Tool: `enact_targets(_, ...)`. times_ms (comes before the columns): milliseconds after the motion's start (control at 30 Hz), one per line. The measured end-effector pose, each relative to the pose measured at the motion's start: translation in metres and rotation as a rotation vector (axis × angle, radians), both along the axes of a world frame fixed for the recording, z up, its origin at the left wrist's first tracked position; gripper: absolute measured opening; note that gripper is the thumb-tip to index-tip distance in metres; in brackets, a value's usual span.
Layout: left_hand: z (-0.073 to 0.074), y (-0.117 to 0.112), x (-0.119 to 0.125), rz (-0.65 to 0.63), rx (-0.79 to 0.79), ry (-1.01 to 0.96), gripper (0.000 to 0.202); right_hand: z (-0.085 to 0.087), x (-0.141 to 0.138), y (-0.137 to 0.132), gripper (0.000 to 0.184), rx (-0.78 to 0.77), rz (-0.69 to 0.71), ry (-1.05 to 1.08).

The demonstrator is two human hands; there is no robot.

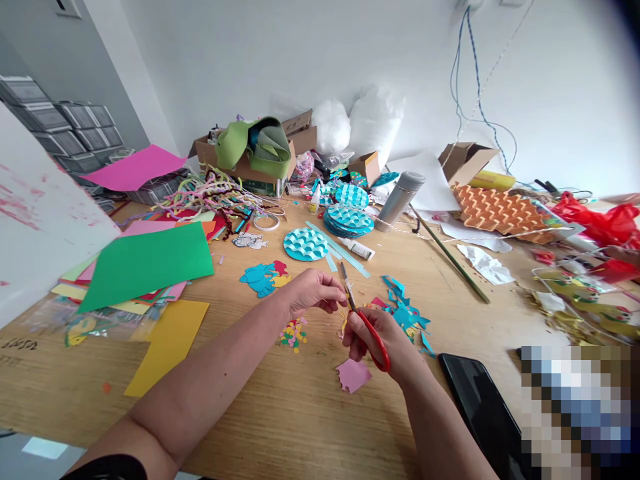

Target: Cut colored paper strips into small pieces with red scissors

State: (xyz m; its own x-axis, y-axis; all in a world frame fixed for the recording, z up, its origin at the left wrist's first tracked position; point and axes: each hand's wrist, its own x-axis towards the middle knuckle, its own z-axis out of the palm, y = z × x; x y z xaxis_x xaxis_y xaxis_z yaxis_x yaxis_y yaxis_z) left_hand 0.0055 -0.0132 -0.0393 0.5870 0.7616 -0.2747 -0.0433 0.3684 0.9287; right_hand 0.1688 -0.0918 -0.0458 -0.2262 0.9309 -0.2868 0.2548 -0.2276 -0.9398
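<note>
Red-handled scissors (374,337) are in my right hand (367,332), their blades pointing away from me. Close to the left of the blades is my left hand (316,293), its thumb and fingers pinched together; whatever they hold, if anything, is too small to make out. Below the hands lie small round paper dots (294,335) in several colours and a pink paper scrap (353,375) with scalloped edges. To the left is a blue paper fish cutout (259,279). Blue paper offcuts (404,310) lie to the right of my right hand.
Coloured sheets (150,260) are stacked at the left. Further back are a round blue scaled paper piece (305,245), a glue bottle (356,248), a grey flask (401,199) and pipe cleaners (210,193). A black phone (483,407) and a thin green stick (453,257) lie at the right.
</note>
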Motion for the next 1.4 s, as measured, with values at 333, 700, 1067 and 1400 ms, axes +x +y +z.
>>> enact_targets(333, 0.0008, -0.0009, 0.0001, -0.003, 0.012, -0.002, 0.012, 0.0019, -0.0016, -0.0011, 0.046, 0.032, 0.001, 0.024)
enact_targets(700, -0.0007, 0.0001, -0.0006, -0.001, 0.008, -0.004, 0.014, 0.002, -0.0016, -0.0011, 0.045, 0.011, 0.006, -0.011)
enact_targets(1067, -0.0029, 0.0013, -0.0009, 0.002, 0.003, -0.019, 0.015, -0.0008, -0.001, -0.0005, 0.045, -0.01, -0.024, 0.006)
enact_targets(1400, -0.0025, 0.002, -0.002, -0.001, -0.014, -0.014, 0.017, 0.0006, -0.0013, -0.0006, 0.047, -0.015, -0.039, -0.023)
